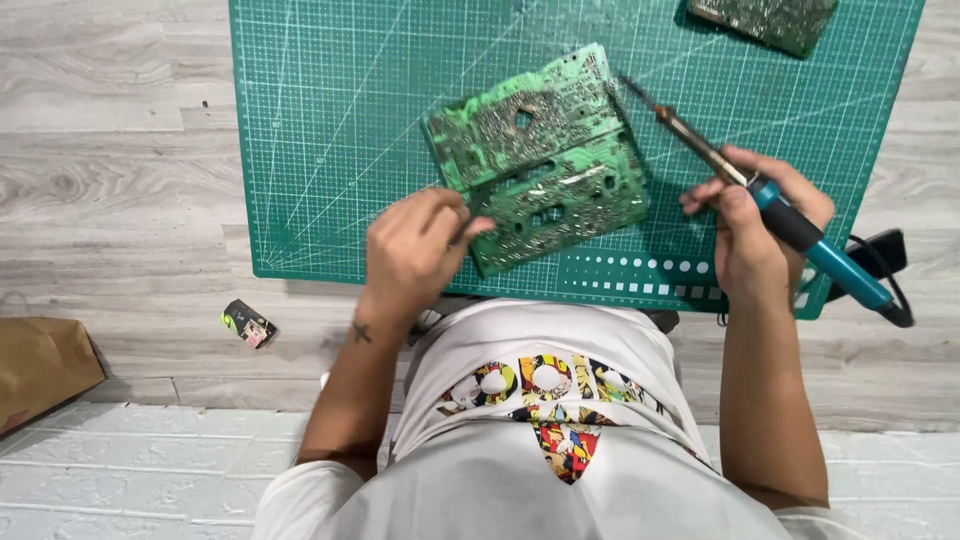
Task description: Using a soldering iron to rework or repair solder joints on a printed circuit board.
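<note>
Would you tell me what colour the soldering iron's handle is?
The soldering iron's handle is blue with a black grip, held in the right hand; head view.

Green circuit board [540,160] is lying solder-side up, tilted, on the green cutting mat [330,150], 1 lower corner being pinched by fingers. Soldering iron [760,195] with blue handle is being held angled, tip pointing up-left, just off the board's right edge.

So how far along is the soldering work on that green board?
Set up: the circuit board lies solder side up on the green cutting mat. In hand: the left hand pinches the board's near edge, and the right hand holds the soldering iron with its tip just off the board's far corner, not touching. Left: which joints are reworked cannot be told; a second board waits at the mat's top.
</note>
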